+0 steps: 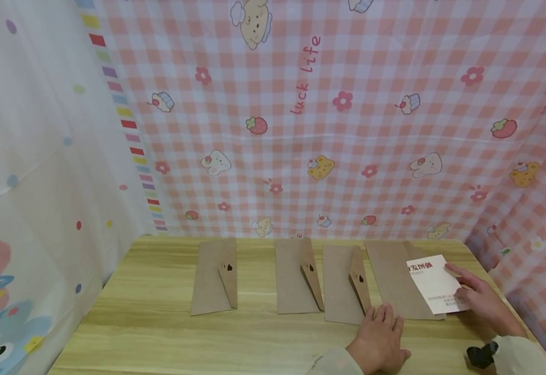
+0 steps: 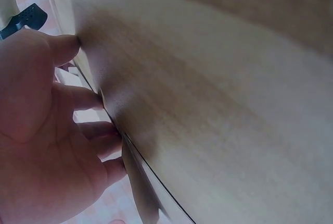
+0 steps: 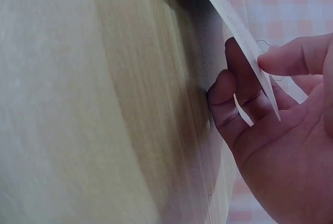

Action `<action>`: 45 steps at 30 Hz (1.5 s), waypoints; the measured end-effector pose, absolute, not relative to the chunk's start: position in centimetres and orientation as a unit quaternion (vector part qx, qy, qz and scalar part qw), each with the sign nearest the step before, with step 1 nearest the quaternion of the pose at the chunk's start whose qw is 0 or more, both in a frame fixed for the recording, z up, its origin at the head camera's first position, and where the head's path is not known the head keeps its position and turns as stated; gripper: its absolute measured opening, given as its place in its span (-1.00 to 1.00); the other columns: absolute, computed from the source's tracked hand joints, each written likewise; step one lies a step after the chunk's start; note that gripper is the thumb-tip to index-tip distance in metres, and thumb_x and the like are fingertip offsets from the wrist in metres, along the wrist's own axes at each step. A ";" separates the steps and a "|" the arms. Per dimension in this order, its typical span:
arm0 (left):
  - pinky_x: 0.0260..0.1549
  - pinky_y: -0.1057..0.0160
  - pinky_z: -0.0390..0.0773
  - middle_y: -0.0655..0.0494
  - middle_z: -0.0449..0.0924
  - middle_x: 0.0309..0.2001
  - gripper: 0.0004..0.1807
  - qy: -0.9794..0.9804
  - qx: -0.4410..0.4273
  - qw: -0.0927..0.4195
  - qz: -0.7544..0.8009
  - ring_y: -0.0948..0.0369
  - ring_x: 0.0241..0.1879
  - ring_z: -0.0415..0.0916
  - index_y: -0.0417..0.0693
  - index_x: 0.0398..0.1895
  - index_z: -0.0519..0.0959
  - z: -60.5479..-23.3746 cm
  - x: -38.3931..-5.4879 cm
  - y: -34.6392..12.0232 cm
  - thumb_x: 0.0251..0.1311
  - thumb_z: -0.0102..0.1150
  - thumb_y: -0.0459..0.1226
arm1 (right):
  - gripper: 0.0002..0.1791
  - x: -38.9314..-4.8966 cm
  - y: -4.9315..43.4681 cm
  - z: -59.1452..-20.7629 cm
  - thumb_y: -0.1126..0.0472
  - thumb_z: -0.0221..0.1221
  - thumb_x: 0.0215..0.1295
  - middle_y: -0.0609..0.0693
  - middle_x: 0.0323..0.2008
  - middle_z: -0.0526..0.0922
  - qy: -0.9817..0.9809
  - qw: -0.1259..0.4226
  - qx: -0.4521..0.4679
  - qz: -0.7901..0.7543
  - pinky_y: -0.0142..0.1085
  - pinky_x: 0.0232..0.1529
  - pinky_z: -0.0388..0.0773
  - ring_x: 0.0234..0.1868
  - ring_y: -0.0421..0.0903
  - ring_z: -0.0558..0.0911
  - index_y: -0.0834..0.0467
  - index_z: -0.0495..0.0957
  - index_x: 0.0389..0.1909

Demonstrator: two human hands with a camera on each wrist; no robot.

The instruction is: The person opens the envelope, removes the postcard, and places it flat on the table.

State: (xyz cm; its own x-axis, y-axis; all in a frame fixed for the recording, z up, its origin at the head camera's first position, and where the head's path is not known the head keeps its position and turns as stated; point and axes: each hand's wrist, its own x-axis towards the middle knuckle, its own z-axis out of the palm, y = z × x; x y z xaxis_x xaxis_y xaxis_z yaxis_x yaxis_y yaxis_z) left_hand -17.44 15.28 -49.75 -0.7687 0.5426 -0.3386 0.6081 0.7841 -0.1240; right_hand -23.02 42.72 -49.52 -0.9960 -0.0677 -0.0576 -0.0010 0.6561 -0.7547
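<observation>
My right hand [image 1: 484, 299] pinches a white card [image 1: 434, 283] with red and grey printing. The card lies over the right part of the rightmost brown paper envelope [image 1: 385, 271]. In the right wrist view, the thumb is on one side of the card [image 3: 244, 39] and curled fingers [image 3: 223, 88] are on the other. My left hand [image 1: 380, 338] rests palm down, its fingertips at the lower right corner of the neighbouring envelope [image 1: 338, 286], whose flap is partly raised. Seen from the left wrist, the fingers of the left hand [image 2: 57, 125] touch the tabletop, slightly bent.
Two more brown envelopes [image 1: 294, 276] [image 1: 209, 278] lie further left on the wooden table [image 1: 146, 312], flaps partly lifted and marked with small black print. A pink checked cloth [image 1: 273, 146] hangs behind and at the right, a white patterned one [image 1: 43, 135] at the left.
</observation>
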 end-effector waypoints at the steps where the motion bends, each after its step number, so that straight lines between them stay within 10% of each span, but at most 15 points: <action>1: 0.45 0.30 -0.03 0.38 -0.18 0.56 -0.28 0.933 0.308 0.146 -0.112 0.41 0.53 -0.21 0.48 0.55 -0.09 -49.8 -17.4 15.3 0.38 -0.40 0.35 | -0.34 -23.0 42.8 -49.5 0.33 -0.08 0.44 0.49 0.40 0.14 0.908 0.048 -0.019 -0.416 -0.59 -0.23 0.31 0.15 -0.10 0.41 0.31 0.00 0.52; 6: 0.45 0.30 -0.03 0.38 -0.20 0.57 -0.28 0.934 0.307 0.147 -0.112 0.41 0.53 -0.23 0.49 0.55 -0.11 -49.8 -17.4 15.3 0.37 -0.41 0.36 | -0.32 -22.9 42.8 -49.2 0.27 -0.10 0.49 0.45 0.51 -0.17 0.894 0.078 -0.014 -0.440 -0.68 -0.21 0.16 0.42 0.33 0.00 0.28 -0.08 0.55; 15: 0.45 0.31 -0.04 0.39 -0.20 0.56 -0.28 0.933 0.309 0.147 -0.113 0.42 0.53 -0.23 0.50 0.54 -0.12 -49.9 -17.4 15.3 0.37 -0.41 0.36 | -0.33 -22.8 42.7 -49.0 0.27 -0.11 0.49 0.43 0.51 -0.11 0.906 0.060 -0.010 -0.419 -0.64 -0.17 0.13 0.38 0.03 0.12 0.24 -0.05 0.55; 21: 0.45 0.31 -0.04 0.39 -0.20 0.56 -0.28 0.933 0.307 0.149 -0.112 0.42 0.53 -0.23 0.50 0.55 -0.12 -49.9 -17.4 15.3 0.37 -0.41 0.36 | -0.33 -23.0 42.7 -48.7 0.15 -0.10 0.53 0.46 0.50 -0.16 0.903 0.072 0.023 -0.423 -0.11 0.31 0.20 0.42 0.40 0.00 0.25 -0.05 0.55; 28: 0.45 0.31 -0.03 0.39 -0.20 0.56 -0.28 0.934 0.305 0.143 -0.121 0.42 0.53 -0.22 0.51 0.54 -0.13 -49.9 -17.2 15.3 0.36 -0.43 0.37 | -0.34 -22.8 43.0 -49.2 0.05 0.01 0.52 0.02 0.35 0.37 0.898 0.034 0.023 -0.437 -0.60 -0.23 0.38 -0.06 -0.40 0.44 0.20 0.11 0.52; 34: 0.45 0.31 -0.02 0.39 -0.18 0.56 -0.28 0.935 0.305 0.140 -0.117 0.42 0.53 -0.22 0.51 0.54 -0.11 -50.0 -17.3 15.3 0.36 -0.41 0.37 | -0.40 -22.7 43.2 -49.6 0.14 0.07 0.49 -0.59 -0.04 0.38 0.888 -0.005 0.007 -0.460 -0.58 -0.25 0.43 -0.19 -0.55 0.44 0.21 0.22 0.47; 39: 0.45 0.31 -0.03 0.39 -0.19 0.56 -0.28 0.934 0.307 0.145 -0.114 0.42 0.53 -0.22 0.50 0.54 -0.12 -50.0 -17.4 15.2 0.37 -0.41 0.37 | -0.39 -22.8 43.3 -49.2 0.11 0.00 0.53 -0.05 0.19 0.46 0.897 0.006 0.014 -0.441 -0.56 -0.26 0.43 -0.20 -0.52 0.44 0.27 0.16 0.49; 45: 0.45 0.30 -0.02 0.40 -0.17 0.56 -0.28 0.935 0.304 0.138 -0.118 0.42 0.53 -0.20 0.51 0.54 -0.10 -49.9 -17.4 15.2 0.36 -0.42 0.37 | -0.37 -22.8 43.3 -48.8 0.06 -0.03 0.54 0.48 0.40 0.12 0.902 0.013 0.026 -0.430 -0.63 -0.25 0.28 -0.14 -0.61 0.27 0.25 0.13 0.50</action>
